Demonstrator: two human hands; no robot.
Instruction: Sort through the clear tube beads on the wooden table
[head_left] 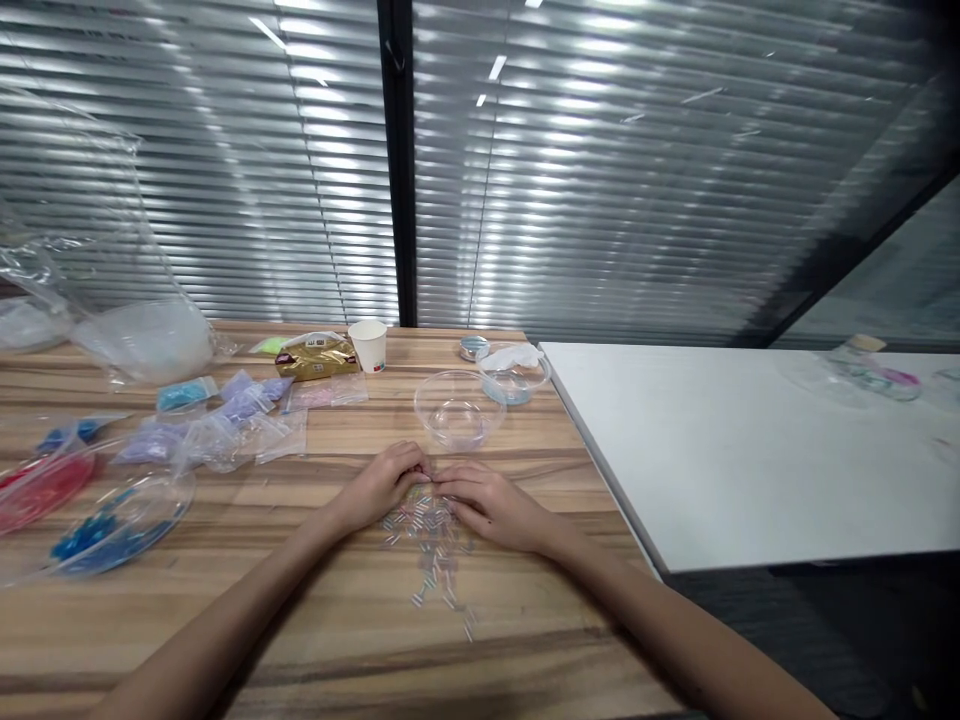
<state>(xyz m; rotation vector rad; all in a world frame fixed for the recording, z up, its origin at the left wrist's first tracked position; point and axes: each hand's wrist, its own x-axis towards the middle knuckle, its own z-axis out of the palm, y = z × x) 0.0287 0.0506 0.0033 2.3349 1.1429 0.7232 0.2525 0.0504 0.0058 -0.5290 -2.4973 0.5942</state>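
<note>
On the wood-grain table, small shiny tube-like pieces (431, 535) lie in a loose pile, with a few trailing toward the near edge. My left hand (386, 484) is at the pile's upper left, its fingers bent and pinched together. From the right, my right hand (487, 503) reaches over the pile's upper side, fingers curled, its fingertips almost meeting the left ones. Whatever is between the fingertips is too small to name. Just beyond both hands stands a clear round bowl (459, 410).
Behind it are another clear bowl (514, 375) with white material, a small round tin (473, 348), a paper cup (367, 347) and a gold packet (317, 357). Bead bags (244, 400) and bowls of blue (124, 525) and red (49, 488) pieces lie left. A white table (735, 450) adjoins right.
</note>
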